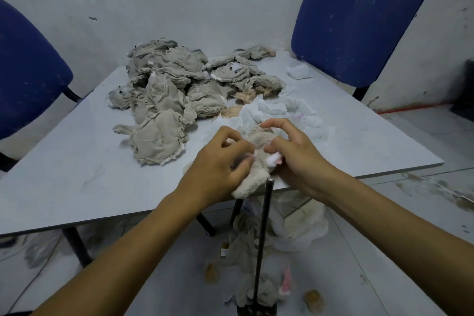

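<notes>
A small beige plush toy (256,161) hangs over the near edge of the grey table (77,174), held between both hands. My left hand (218,169) grips its left side with curled fingers. My right hand (297,154) pinches a tuft of white stuffing (273,160) at the toy's side, index finger arched over its top. A thin dark metal rod (264,233) stands upright just below the toy.
A heap of unstuffed grey-beige toy skins (174,90) covers the table's middle, with white wadding (277,110) beside it. Two blue chairs (359,20) (25,72) flank the table. More skins, fabric and a white bag (300,223) lie on the floor underneath.
</notes>
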Tool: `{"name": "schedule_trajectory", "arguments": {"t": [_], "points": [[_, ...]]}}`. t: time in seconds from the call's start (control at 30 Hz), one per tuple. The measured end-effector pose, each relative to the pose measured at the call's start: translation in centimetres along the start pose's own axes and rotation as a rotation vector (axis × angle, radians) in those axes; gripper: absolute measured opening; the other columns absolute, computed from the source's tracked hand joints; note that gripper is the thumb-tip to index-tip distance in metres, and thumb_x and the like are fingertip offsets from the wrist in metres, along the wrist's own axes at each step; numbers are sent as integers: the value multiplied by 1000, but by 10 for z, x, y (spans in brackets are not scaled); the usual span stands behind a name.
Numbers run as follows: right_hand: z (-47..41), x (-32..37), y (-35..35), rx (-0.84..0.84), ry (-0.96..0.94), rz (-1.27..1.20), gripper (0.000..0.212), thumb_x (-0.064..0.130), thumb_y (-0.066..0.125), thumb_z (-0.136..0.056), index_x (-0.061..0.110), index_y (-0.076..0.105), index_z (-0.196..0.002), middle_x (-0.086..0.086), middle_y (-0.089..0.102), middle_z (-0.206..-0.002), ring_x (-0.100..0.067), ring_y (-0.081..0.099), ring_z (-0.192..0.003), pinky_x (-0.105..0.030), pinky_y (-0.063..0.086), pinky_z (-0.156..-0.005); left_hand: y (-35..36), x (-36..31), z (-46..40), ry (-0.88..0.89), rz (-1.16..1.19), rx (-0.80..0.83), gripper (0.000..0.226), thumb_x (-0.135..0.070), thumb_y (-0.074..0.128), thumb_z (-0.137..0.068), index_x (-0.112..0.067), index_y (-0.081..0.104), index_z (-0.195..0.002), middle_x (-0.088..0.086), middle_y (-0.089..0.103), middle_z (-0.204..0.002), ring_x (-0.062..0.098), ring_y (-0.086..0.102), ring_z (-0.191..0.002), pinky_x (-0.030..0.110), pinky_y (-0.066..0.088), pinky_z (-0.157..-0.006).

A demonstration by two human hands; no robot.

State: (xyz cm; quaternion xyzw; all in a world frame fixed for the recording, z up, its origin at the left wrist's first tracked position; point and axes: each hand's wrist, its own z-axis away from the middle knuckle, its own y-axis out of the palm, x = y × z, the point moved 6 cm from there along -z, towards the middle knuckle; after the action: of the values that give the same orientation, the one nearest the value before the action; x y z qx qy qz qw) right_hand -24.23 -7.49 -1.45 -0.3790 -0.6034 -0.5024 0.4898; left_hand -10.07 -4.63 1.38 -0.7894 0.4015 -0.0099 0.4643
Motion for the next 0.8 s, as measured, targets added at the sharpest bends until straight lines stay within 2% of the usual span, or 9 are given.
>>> {"name": "schedule_trajectory", "arguments": {"t": [0.03,0.1,0.23,0.33,0.43,0.53,0.6,0.7,0.8], "points": [[2,0,3,49,-11,46,40,-6,44,-84,23,63,-106,0,47,-59,-10,41,-48,-22,38,-48,-1,-2,0,-6,-73,-46,11,-14,69,-89,-9,71,-98,8,55,-103,15,54,-71,30,49,-63],[6,2,9,139,-45,185,41,-4,45,-84,25,62,-106,3,52,-61,-8,47,-49,-19,41,-47,-5,-6,-3,-55,-149,-135,12,-8,69,-85,-7,69,-97,11,53,-96,22,52,-64,33,46,-55],[10,6,12,180,-76,270,40,-6,48,-87,25,61,-108,11,60,-63,-5,55,-51,-16,45,-48,-11,-7,-11,-179,-72,-250,31,-4,66,-78,-15,51,-102,3,47,-97,19,47,-78,32,43,-62],[8,5,11,163,-65,213,41,-9,46,-87,24,62,-104,7,54,-59,-7,49,-50,-17,42,-48,-12,-5,-15,-177,-77,-285,28,-4,67,-77,-12,53,-100,3,48,-97,17,48,-79,26,40,-63],[5,-1,5,110,4,5,41,-10,39,-87,20,61,-104,5,43,-57,-8,35,-48,-18,34,-47,-5,0,-13,-111,-27,-173,20,-8,67,-83,-9,61,-102,6,52,-98,19,52,-80,20,35,-65],[1,-2,-3,8,-22,-5,40,-9,39,-87,18,62,-106,5,48,-54,-8,38,-47,-22,35,-47,7,-2,-6,18,52,46,22,-27,60,-91,-13,67,-107,-1,52,-110,12,55,-89,22,42,-74],[-1,-3,-5,-20,-23,-63,41,-9,40,-86,19,63,-104,1,49,-57,-11,40,-48,-23,37,-47,10,2,-3,-29,133,113,32,-41,54,-93,-20,69,-111,-6,53,-118,7,55,-100,22,44,-83],[-4,-4,-6,-8,-35,-51,43,-9,40,-83,21,64,-102,2,48,-56,-12,36,-48,-23,32,-47,6,9,-5,-174,293,79,12,-28,67,-92,-30,74,-102,-9,59,-116,2,56,-106,15,40,-88],[-2,-3,-1,64,-67,41,43,-3,47,-76,25,63,-105,-5,45,-59,-13,38,-49,-24,34,-47,1,16,-5,-344,398,-3,29,-10,76,-78,-38,69,-80,-7,57,-102,-2,55,-94,11,38,-77]]}}
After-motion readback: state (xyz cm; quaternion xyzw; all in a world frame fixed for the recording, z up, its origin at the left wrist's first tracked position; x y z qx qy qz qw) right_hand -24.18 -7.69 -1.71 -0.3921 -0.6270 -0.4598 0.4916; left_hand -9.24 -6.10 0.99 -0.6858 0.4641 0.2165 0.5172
